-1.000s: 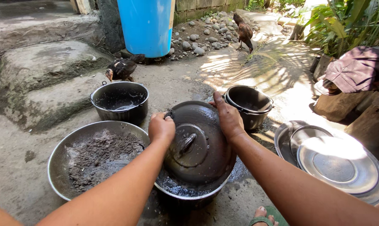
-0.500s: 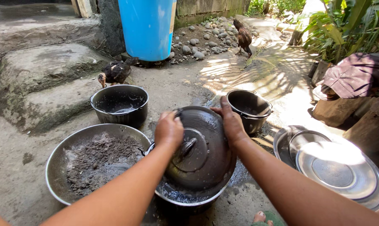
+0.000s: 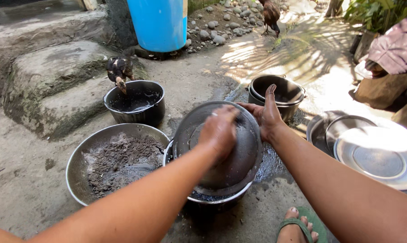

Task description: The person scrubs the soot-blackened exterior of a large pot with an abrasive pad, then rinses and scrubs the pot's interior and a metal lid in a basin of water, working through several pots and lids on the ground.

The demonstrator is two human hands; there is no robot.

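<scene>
**Lid over the pot, both hands on it**

My left hand [image 3: 219,130] presses on the dark lid [image 3: 230,157], fingers curled; whether it grips anything I cannot tell. My right hand [image 3: 267,114] braces the lid's far right edge, fingers spread wide. The lid tilts over a pot [image 3: 212,199] at centre. Ash basin [image 3: 77,175] left, steel plates [image 3: 374,157] right, a hen [image 3: 119,71] pecking at the far black pot [image 3: 136,105].

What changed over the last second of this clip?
The left hand slid from the lid's left edge across onto its centre, covering the knob. The right hand opened, fingers lifting off the lid's right rim. The dark chicken stepped up to the black pot. The ash basin and steel plates stayed put.
</scene>
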